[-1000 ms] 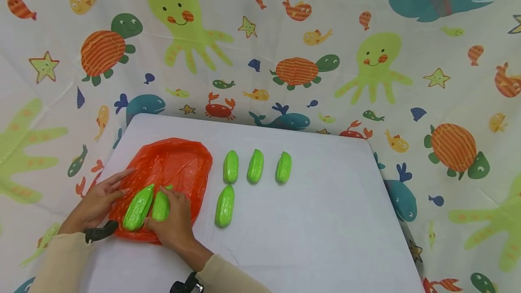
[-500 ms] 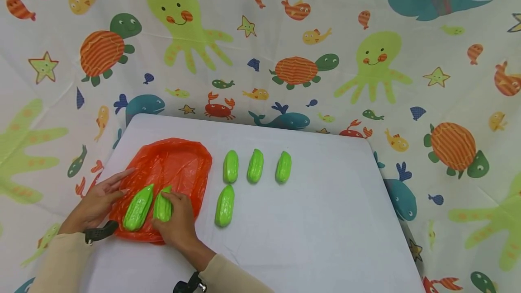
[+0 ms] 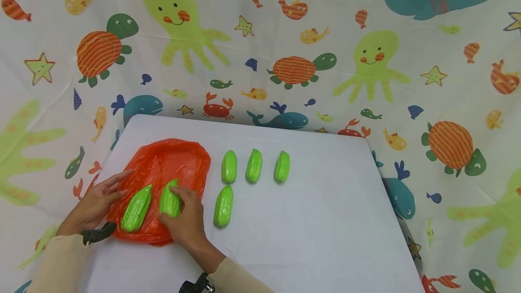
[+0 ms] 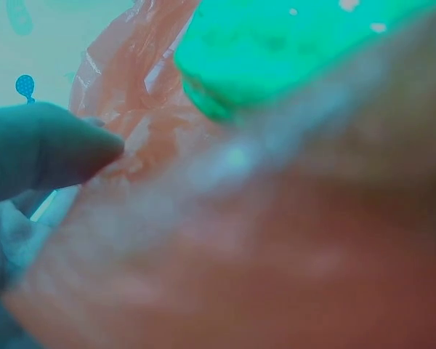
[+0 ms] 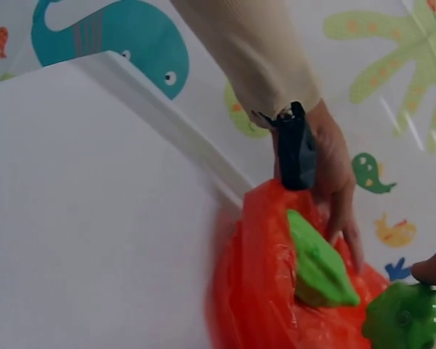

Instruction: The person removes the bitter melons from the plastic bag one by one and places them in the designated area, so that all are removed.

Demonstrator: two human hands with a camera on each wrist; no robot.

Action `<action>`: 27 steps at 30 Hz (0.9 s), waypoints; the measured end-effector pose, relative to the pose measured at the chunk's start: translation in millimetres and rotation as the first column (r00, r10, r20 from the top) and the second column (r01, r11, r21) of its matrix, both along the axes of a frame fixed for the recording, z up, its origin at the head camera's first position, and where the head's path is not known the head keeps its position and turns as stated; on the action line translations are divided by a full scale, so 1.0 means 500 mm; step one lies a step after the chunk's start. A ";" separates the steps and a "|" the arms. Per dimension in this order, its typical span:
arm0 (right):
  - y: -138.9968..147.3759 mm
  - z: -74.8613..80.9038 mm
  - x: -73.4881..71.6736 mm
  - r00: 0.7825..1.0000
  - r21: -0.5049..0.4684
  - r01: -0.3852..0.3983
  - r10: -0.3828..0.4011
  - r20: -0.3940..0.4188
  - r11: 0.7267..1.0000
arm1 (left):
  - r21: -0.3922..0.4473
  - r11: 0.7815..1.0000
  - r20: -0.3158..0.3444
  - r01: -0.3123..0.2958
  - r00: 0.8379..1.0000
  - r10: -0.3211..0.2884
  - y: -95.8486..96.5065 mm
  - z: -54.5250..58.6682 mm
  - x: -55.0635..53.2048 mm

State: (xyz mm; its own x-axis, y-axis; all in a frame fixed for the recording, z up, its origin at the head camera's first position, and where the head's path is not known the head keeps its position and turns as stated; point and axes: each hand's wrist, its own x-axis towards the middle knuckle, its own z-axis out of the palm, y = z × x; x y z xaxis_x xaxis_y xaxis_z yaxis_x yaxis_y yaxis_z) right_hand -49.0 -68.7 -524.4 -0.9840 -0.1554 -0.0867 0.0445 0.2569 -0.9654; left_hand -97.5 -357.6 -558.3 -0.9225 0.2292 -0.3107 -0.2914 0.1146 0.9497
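My right hand (image 3: 189, 218) pinches a glossy green ridged gourd (image 3: 169, 201) between thumb and fingers, over the red plastic bag (image 3: 179, 157). In the right wrist view the held gourd (image 5: 403, 316) shows its rounded end at lower right. A second green gourd (image 3: 136, 209) lies in the near left part of the bag, slightly tilted. My left hand (image 3: 95, 205) rests at the bag's left edge, its fingers stretched along the plastic and the thumb apart from them. Close up in the left wrist view are blurred red plastic and a green gourd (image 4: 254, 51).
To the bag's right, three green gourds stand in a row: left gourd (image 3: 229, 166), middle gourd (image 3: 254, 166) and right gourd (image 3: 282, 166). Another gourd (image 3: 223, 206) lies below the left one. All are on a white table (image 3: 317, 220) before a sea-animal print curtain (image 3: 285, 40).
My right hand has shifted right with its gourd, widening the space from the gourd beside it. The left hand stays at the bag's edge. The head view has drifted slightly.
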 end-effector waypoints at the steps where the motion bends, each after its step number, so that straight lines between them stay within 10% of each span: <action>1: 0.004 0.000 0.001 1.000 -0.010 0.004 -0.004 -0.004 1.000 | 0.002 1.000 -0.002 0.000 1.000 0.000 0.000 0.000 0.000; 27: 0.114 0.036 0.018 0.991 -0.209 0.132 -0.126 0.042 0.969 | 0.077 0.997 -0.021 -0.015 1.000 0.017 0.001 -0.002 0.005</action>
State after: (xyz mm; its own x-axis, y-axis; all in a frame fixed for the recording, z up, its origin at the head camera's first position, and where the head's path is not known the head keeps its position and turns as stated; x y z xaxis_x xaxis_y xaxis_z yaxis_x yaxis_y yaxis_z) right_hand -39.9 -11.7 -506.4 -0.9946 -0.0448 -0.0938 0.0922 0.0381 -0.9950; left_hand -95.1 -357.2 -559.4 -0.9325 0.2367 -0.2728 -0.2720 0.0365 0.9616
